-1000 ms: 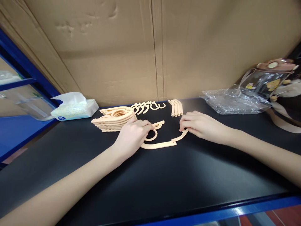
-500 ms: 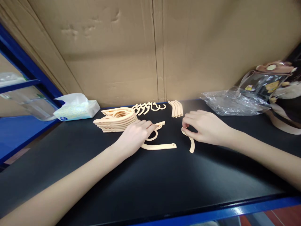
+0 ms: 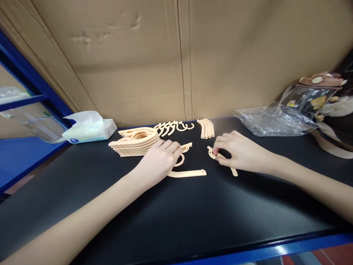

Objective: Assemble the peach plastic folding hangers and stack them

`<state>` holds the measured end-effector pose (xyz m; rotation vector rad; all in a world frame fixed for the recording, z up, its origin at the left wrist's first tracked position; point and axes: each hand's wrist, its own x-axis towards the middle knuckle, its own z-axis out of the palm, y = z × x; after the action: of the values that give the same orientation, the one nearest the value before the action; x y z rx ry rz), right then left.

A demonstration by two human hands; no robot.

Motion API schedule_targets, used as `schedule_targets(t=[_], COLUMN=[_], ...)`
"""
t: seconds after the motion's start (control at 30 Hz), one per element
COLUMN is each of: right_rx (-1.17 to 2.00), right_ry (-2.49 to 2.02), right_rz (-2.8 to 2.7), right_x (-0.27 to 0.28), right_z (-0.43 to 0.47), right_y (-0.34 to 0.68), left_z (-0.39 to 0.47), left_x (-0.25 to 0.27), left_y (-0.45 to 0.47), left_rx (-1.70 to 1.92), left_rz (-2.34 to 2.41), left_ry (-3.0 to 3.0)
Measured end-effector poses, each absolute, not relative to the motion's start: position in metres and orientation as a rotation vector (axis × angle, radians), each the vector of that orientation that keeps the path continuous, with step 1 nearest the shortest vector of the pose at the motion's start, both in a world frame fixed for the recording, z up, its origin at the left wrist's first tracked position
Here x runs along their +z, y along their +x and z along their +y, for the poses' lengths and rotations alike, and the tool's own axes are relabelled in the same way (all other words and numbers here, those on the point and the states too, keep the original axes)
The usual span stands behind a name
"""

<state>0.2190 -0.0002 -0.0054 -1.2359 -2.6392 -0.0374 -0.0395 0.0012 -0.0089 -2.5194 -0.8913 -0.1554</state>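
Observation:
My left hand [image 3: 162,159] is closed on a cream plastic hanger part [image 3: 187,147], most of it hidden behind the fingers. A round loop [image 3: 181,159] and a long strip with a holed end [image 3: 190,173] show just right of that hand; whether they are joined to the part is hidden. Across a gap, my right hand [image 3: 238,151] pinches a cream hanger arm [image 3: 234,171] between thumb and fingers. Its notched end points left and its straight end sticks out below the hand. Beyond my left hand lies a stack of cream hangers [image 3: 132,147].
Several hanger hooks [image 3: 168,127] and a row of hanger arms [image 3: 206,129] lie toward the cardboard wall [image 3: 138,66]. A tissue pack [image 3: 91,129] stands at left. On the right are a clear plastic bag [image 3: 261,121] and a transparent bottle [image 3: 303,97] with a strap.
The hanger arm in my right hand has turned: its notched end now reaches farther left and its lower end has swung right. My left hand stays nearly in place.

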Motion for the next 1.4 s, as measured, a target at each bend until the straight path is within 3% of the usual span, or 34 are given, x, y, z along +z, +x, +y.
schedule_targets(t=[0.23, 0.5, 0.83, 1.07, 1.4], right_rx=[0.002, 0.007, 0.572, 1.225, 0.676], right_ry=[-1.2, -1.384, -1.338, -1.185, -1.074], right_rz=[-2.654, -2.501, -2.211, -1.956, -2.467], right_x=[-0.002, -0.012, -0.02, -0.011, -0.013], right_z=[-0.004, 0.0, 0.002, -0.006, -0.01], right_y=[0.218, 0.212, 0.209, 0.205, 0.206], left_z=[-0.014, -0.007, -0.007, -0.008, -0.008], left_x=[-0.013, -0.02, -0.016, -0.017, -0.016], left_y=[-0.031, -0.034, -0.034, -0.034, -0.032], left_rx=[-0.424, -0.413, -0.37, -0.59, -0.71], left_rz=[-0.937, -1.047, -1.034, -1.045, -1.082], left_ry=[-2.99, -3.126, -3.214, -3.255, -3.28])
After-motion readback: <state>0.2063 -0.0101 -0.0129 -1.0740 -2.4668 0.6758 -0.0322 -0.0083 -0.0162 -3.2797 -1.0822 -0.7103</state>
